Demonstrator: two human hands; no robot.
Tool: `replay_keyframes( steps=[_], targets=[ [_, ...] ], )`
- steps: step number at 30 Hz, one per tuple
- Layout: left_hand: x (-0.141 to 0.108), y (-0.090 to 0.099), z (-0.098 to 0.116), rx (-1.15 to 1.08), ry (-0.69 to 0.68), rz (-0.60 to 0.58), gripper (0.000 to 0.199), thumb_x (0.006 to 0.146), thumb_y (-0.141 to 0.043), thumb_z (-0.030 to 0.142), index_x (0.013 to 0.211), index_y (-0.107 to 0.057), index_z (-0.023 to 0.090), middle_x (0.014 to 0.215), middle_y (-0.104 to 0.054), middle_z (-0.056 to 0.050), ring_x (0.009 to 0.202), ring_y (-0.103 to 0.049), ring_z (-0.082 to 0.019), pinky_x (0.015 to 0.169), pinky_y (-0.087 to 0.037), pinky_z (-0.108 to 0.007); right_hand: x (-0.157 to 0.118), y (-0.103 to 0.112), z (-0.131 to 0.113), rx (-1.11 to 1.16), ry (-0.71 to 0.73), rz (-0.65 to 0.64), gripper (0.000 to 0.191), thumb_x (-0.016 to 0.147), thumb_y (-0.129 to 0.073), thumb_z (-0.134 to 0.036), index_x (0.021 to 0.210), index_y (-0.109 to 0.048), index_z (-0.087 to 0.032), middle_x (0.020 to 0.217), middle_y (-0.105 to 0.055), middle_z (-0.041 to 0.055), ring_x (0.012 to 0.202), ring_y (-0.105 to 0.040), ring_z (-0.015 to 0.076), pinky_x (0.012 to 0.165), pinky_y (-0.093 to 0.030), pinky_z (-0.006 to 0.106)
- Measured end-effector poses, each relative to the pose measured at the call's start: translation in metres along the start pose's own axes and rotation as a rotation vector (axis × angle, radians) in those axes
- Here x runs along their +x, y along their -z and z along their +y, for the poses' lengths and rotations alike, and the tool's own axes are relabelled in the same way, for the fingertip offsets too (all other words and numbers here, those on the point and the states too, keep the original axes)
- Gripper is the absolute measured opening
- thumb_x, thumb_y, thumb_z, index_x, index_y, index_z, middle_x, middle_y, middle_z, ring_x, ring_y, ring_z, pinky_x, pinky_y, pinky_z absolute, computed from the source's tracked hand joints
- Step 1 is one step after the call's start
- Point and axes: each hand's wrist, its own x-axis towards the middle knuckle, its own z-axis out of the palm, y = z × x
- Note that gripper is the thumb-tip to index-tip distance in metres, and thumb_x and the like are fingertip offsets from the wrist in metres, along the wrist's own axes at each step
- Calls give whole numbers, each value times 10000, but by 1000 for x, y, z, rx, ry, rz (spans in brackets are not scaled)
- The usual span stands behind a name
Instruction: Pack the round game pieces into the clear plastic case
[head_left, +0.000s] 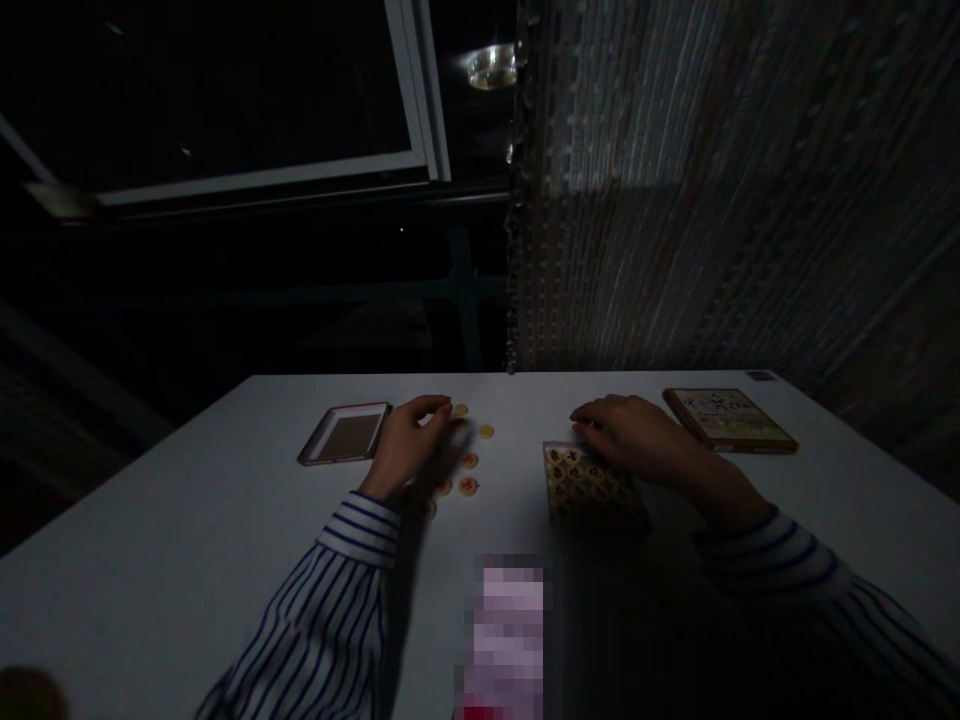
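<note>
On the white table lie several round xiangqi pieces point(468, 486), some with red characters. My left hand point(411, 440) is over the far left of this group, thumb and forefinger brought together beside one piece. Anything between those fingertips is too dark to make out. A square box point(596, 490) on the right holds rows of xiangqi pieces with dark characters. Above its far right side is my right hand point(637, 435), fingers loosely bent and thumb slightly apart. No piece shows in it, and it hides part of the box.
A shallow tray-like box point(343, 437) stands left of my left hand. The flat printed box or lid point(729, 418) lies at the far right. Beyond the table point(225, 520) hang a bead-like curtain point(630, 250) and a framed window point(262, 180). The room is dim.
</note>
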Motion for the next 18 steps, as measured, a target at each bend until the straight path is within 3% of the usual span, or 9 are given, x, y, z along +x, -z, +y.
replay_keyframes(
  steps=[8,13,18],
  targets=[
    [33,0,-18,70,-45,35,356,760,-478,404,958,-630,149,956,-661,-84,876,-598,-191,807,-442,-311,36,-15,-1,139,22,-42,294,812,-415,-317,979,-611,-174,898,-653,61,820,-582,179,722,-407,264],
    [33,-5,-18,269,-134,-110,344,775,-466,381,990,-626,166,981,-653,-81,883,-593,-196,811,-434,-299,67,-34,-4,159,66,-120,289,801,-434,-311,1000,-599,-181,968,-639,73,847,-580,169,733,-399,241],
    [33,1,-24,426,-184,-231,359,788,-444,389,1026,-612,180,1041,-631,-96,942,-576,-238,828,-414,-332,88,-51,-24,110,130,-182,302,793,-436,-309,1036,-577,-198,1017,-623,79,915,-563,197,770,-388,275]
  ],
)
